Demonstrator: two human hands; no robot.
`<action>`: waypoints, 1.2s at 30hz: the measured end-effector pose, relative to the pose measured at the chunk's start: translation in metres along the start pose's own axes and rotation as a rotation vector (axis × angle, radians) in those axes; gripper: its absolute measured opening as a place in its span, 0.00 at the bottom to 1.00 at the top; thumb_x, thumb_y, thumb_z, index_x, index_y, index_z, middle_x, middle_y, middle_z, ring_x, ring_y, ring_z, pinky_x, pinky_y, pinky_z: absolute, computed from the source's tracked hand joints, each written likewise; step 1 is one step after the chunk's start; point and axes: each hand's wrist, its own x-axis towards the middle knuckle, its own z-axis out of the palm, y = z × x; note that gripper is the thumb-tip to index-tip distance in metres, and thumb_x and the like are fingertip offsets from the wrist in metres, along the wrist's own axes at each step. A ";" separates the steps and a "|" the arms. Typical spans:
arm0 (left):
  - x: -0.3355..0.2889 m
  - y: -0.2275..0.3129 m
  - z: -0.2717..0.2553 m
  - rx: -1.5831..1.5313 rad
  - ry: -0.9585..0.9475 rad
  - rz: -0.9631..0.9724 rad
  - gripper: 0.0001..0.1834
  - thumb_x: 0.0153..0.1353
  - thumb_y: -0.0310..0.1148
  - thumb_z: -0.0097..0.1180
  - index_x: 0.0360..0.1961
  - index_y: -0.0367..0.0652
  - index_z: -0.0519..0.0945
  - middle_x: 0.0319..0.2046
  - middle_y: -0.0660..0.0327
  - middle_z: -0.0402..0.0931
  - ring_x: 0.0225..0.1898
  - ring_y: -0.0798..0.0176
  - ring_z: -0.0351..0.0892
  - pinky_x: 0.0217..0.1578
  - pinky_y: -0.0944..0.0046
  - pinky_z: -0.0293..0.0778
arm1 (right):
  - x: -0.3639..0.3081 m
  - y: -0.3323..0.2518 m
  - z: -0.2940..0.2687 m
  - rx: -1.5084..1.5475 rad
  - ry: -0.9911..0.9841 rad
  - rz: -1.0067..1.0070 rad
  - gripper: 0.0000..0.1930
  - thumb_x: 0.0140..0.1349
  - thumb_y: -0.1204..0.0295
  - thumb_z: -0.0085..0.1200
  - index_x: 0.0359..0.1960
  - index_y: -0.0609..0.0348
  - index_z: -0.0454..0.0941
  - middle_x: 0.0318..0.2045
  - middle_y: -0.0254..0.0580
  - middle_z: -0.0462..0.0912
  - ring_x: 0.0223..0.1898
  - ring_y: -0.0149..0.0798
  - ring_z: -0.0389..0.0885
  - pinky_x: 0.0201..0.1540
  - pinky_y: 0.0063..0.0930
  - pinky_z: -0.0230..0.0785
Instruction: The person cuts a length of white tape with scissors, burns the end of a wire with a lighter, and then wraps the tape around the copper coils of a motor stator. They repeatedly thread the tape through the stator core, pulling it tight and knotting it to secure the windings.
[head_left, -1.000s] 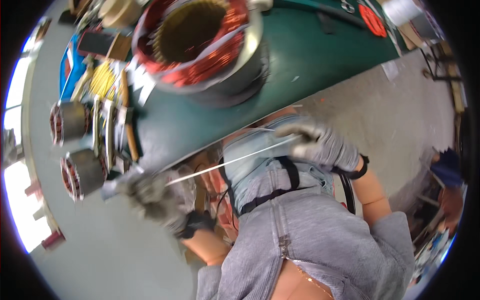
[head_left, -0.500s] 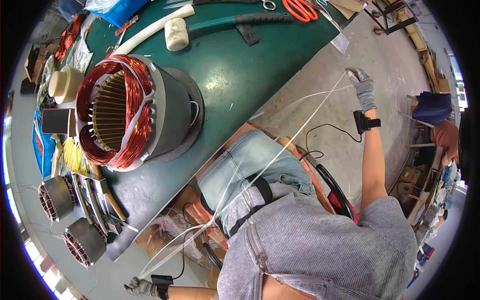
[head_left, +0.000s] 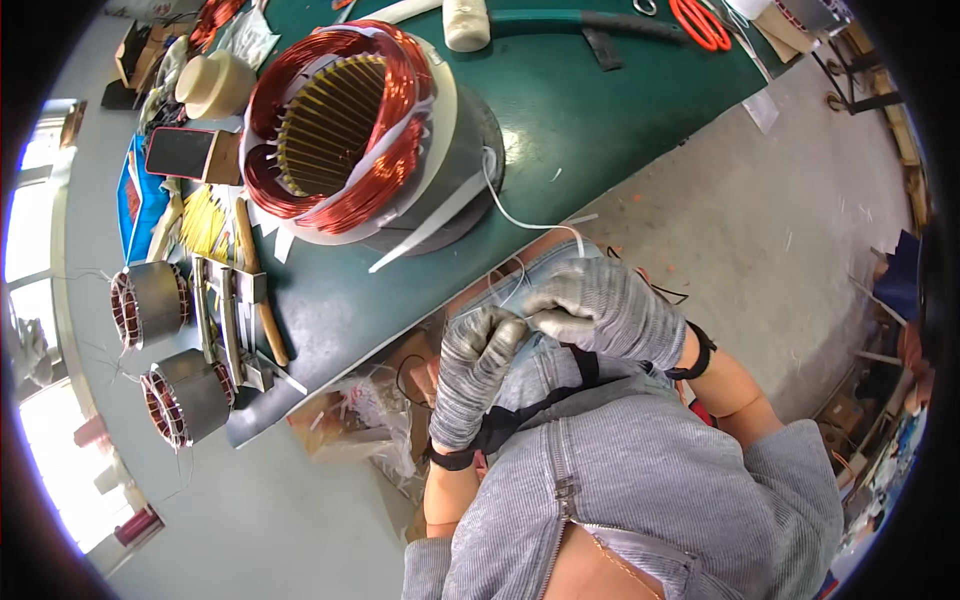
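Note:
My gloved left hand (head_left: 476,372) and gloved right hand (head_left: 612,312) meet over my lap, fingertips close together. Both are closed in a pinch on a thin white cord (head_left: 513,222), whose loose loop shows just above the left fingers. From the right hand the cord runs up to the side of a large motor stator (head_left: 462,130). Red-brown copper coils (head_left: 395,165) ring the stator's open end, with yellow slot liners inside. A flat white strip (head_left: 432,228) hangs from its side. The exact spot where the fingers grip the cord is partly hidden.
On the green table (head_left: 575,130) lie a white-headed mallet (head_left: 466,24), red-handled scissors (head_left: 702,22) and a brown-handled tool (head_left: 268,325). Two small stators (head_left: 190,398) stand at the left near a bundle of yellow strips (head_left: 205,222). A plastic bag (head_left: 365,415) is below the table edge.
My hands have come together from far apart, and the long cord stretched between them is now gathered and slack. The view has shifted, so the stator appears further right.

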 end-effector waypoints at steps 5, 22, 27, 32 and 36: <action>-0.027 -0.012 -0.034 0.213 0.396 0.032 0.16 0.58 0.43 0.55 0.29 0.38 0.77 0.22 0.64 0.70 0.23 0.67 0.68 0.28 0.66 0.65 | -0.021 0.040 -0.043 -0.322 0.117 0.080 0.07 0.54 0.67 0.55 0.31 0.55 0.77 0.29 0.43 0.78 0.35 0.44 0.78 0.37 0.33 0.69; -0.038 0.009 -0.041 0.147 0.461 0.016 0.22 0.59 0.36 0.56 0.53 0.38 0.72 0.33 0.62 0.77 0.29 0.69 0.72 0.31 0.70 0.70 | -0.034 0.045 -0.075 -0.216 0.529 0.304 0.07 0.52 0.73 0.57 0.32 0.60 0.78 0.26 0.42 0.78 0.28 0.37 0.77 0.33 0.28 0.68; 0.026 0.037 0.005 0.240 -0.278 0.210 0.18 0.63 0.37 0.49 0.45 0.33 0.77 0.36 0.55 0.79 0.35 0.66 0.76 0.40 0.68 0.70 | -0.010 -0.009 -0.036 0.034 0.440 0.244 0.08 0.43 0.75 0.63 0.27 0.54 0.79 0.25 0.35 0.78 0.25 0.34 0.75 0.29 0.26 0.68; 0.034 0.029 0.021 -0.237 -0.054 0.115 0.14 0.62 0.34 0.50 0.42 0.34 0.79 0.32 0.63 0.78 0.33 0.69 0.73 0.36 0.69 0.69 | -0.002 -0.020 -0.013 -0.050 0.270 0.030 0.11 0.42 0.74 0.65 0.29 0.52 0.77 0.30 0.34 0.80 0.31 0.41 0.77 0.32 0.33 0.70; 0.025 0.029 0.019 -0.165 0.037 0.096 0.10 0.61 0.31 0.50 0.37 0.35 0.79 0.27 0.67 0.74 0.28 0.73 0.69 0.32 0.72 0.67 | -0.005 -0.012 -0.001 -0.059 0.276 -0.066 0.12 0.45 0.75 0.63 0.32 0.54 0.75 0.37 0.38 0.79 0.36 0.43 0.77 0.36 0.35 0.70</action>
